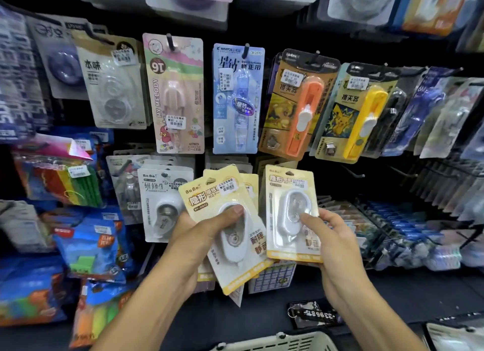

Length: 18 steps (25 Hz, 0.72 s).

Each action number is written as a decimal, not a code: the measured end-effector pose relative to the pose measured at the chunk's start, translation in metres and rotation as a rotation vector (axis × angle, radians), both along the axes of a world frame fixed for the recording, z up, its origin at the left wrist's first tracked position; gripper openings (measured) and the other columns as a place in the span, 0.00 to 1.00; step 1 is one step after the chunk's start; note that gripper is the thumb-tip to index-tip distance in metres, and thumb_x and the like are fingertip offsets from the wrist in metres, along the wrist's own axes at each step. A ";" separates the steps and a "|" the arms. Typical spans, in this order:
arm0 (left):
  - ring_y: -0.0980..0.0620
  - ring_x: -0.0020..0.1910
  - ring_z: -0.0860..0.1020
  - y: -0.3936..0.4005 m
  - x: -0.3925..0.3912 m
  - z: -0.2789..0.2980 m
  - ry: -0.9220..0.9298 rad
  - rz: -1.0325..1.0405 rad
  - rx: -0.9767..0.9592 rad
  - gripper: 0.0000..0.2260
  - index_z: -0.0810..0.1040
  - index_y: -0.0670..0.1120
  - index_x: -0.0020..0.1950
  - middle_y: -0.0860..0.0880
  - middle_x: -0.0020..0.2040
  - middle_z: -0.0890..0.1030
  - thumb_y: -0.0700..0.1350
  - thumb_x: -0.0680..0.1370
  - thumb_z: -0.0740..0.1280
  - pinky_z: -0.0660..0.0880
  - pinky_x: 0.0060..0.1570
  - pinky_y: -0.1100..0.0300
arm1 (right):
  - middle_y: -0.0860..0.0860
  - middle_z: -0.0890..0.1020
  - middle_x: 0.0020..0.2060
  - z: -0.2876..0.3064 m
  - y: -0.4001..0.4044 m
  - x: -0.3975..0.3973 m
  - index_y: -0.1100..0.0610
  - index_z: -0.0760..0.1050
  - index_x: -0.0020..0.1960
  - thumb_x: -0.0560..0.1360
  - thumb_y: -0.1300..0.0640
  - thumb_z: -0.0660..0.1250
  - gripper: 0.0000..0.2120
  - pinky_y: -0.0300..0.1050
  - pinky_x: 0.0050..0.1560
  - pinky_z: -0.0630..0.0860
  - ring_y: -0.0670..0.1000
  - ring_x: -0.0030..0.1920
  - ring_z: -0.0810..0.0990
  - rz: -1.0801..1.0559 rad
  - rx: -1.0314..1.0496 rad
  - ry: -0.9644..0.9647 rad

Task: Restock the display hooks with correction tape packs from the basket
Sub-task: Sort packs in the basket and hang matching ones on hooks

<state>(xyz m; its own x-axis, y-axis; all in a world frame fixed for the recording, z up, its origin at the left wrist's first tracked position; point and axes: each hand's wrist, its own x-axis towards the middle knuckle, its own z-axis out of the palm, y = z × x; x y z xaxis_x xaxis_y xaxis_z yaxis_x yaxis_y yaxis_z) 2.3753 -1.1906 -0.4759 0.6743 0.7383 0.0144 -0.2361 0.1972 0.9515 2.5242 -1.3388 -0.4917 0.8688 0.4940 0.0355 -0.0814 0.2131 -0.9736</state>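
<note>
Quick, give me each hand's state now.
Left hand: grips a fanned stack of yellow correction tape packs.
Right hand: holds a single yellow correction tape pack.

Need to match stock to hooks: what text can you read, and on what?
"BoBo": yellow pack in right hand
"BoBo": front pack of fan in left hand
"MY MELODY": pink pack
"CR-2570": blue pack
"BoBo": grey pack
Price stickers: too blurred.
</note>
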 end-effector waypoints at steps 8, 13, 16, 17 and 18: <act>0.55 0.46 0.87 -0.002 0.000 -0.002 -0.030 0.010 0.060 0.21 0.86 0.50 0.50 0.52 0.48 0.89 0.52 0.58 0.79 0.80 0.41 0.64 | 0.52 0.78 0.59 -0.009 0.001 0.022 0.46 0.67 0.64 0.77 0.56 0.73 0.21 0.53 0.40 0.83 0.53 0.46 0.84 -0.101 -0.197 -0.004; 0.52 0.45 0.88 -0.004 0.004 -0.004 -0.022 -0.009 0.107 0.18 0.87 0.51 0.48 0.49 0.48 0.89 0.51 0.60 0.80 0.81 0.37 0.66 | 0.41 0.84 0.50 -0.004 0.007 -0.028 0.35 0.78 0.53 0.64 0.35 0.77 0.20 0.42 0.48 0.79 0.43 0.50 0.84 0.257 -0.187 -0.289; 0.50 0.48 0.88 -0.003 0.000 -0.003 0.011 -0.102 0.105 0.26 0.85 0.55 0.53 0.50 0.50 0.89 0.53 0.58 0.86 0.83 0.41 0.62 | 0.48 0.87 0.48 -0.002 0.015 -0.041 0.43 0.81 0.51 0.58 0.38 0.82 0.25 0.42 0.44 0.81 0.50 0.48 0.87 0.317 -0.151 -0.246; 0.48 0.50 0.88 0.000 -0.002 -0.003 0.019 -0.154 0.074 0.29 0.83 0.54 0.57 0.49 0.52 0.89 0.52 0.58 0.86 0.83 0.41 0.60 | 0.50 0.88 0.47 -0.001 0.014 -0.040 0.47 0.81 0.51 0.58 0.39 0.83 0.26 0.43 0.43 0.82 0.52 0.47 0.87 0.306 -0.120 -0.190; 0.46 0.50 0.88 0.002 -0.005 -0.002 0.021 -0.192 0.039 0.32 0.81 0.52 0.60 0.47 0.53 0.88 0.48 0.58 0.87 0.84 0.41 0.59 | 0.52 0.88 0.47 0.000 0.012 -0.037 0.52 0.80 0.53 0.60 0.42 0.83 0.28 0.44 0.39 0.82 0.53 0.46 0.88 0.288 -0.085 -0.129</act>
